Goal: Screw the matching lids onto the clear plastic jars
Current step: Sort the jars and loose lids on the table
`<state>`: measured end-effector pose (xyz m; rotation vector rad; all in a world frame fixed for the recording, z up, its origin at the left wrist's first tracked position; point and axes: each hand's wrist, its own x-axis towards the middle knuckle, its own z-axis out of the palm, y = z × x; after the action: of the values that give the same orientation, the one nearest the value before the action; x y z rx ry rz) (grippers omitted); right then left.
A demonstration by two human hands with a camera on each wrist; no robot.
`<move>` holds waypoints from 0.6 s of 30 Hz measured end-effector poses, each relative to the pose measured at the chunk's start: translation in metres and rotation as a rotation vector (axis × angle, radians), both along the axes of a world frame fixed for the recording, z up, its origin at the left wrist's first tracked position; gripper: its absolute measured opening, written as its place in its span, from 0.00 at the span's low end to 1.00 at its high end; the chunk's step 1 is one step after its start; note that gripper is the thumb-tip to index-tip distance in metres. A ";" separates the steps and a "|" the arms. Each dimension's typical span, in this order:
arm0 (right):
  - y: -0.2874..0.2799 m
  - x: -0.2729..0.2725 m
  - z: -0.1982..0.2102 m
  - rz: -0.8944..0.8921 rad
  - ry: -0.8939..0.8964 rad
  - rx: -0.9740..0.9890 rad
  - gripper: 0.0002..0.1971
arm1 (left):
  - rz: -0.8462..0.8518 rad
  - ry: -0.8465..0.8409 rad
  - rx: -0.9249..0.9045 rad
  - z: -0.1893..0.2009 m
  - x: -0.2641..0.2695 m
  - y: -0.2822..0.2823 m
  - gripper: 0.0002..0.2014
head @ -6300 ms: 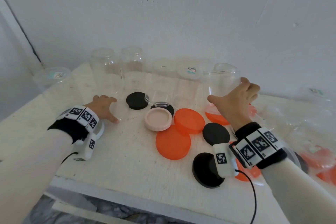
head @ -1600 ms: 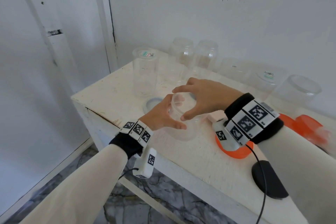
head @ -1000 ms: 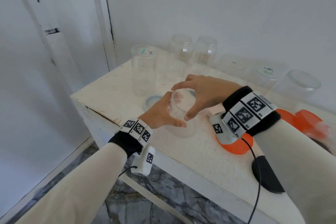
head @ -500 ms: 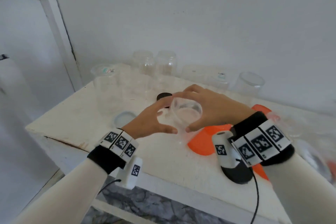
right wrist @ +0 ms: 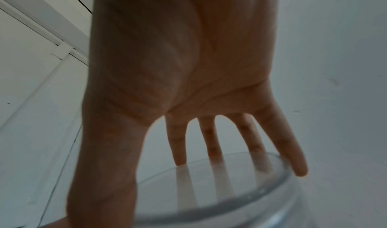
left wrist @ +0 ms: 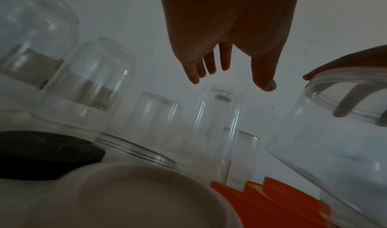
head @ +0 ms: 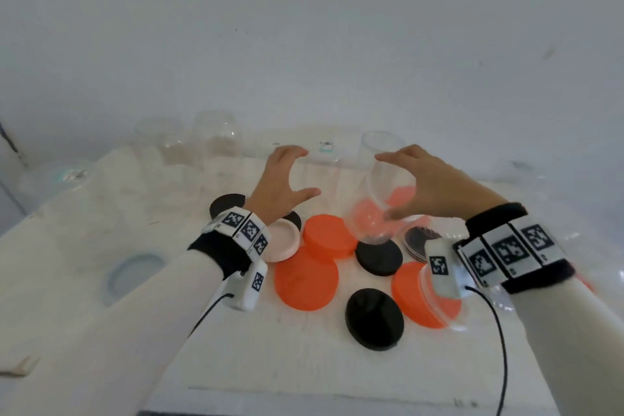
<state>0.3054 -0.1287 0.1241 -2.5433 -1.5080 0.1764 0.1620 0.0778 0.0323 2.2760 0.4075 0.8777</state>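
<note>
Your right hand [head: 435,186] grips a clear jar [head: 381,192], fingers [right wrist: 297,162] and thumb curled round its wall; the jar is tilted, its base low over the lids in the middle of the bench [head: 101,213]. Your left hand [head: 280,186] hangs beside it with fingers spread, holding nothing. Below lie orange lids [head: 305,277], black lids [head: 374,319] and a pink lid [head: 282,243]. More jars [head: 216,138] stand along the wall.

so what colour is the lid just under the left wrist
Pale pink lid, open side up, beside the orange lids. The head view shows it best.
</note>
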 end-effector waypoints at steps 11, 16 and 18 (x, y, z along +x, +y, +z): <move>0.032 0.061 -0.001 0.030 0.083 0.024 0.50 | 0.097 0.118 -0.181 -0.011 0.070 0.022 0.49; 0.051 0.073 -0.004 0.078 0.091 0.000 0.50 | 0.124 0.121 -0.192 -0.010 0.071 0.029 0.49; 0.062 0.077 -0.005 0.102 0.088 -0.019 0.50 | 0.134 0.123 -0.202 -0.010 0.066 0.033 0.50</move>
<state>0.3821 -0.0672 0.1193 -2.4399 -1.6104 0.3145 0.2281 0.1103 0.0218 2.1400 0.6792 0.7278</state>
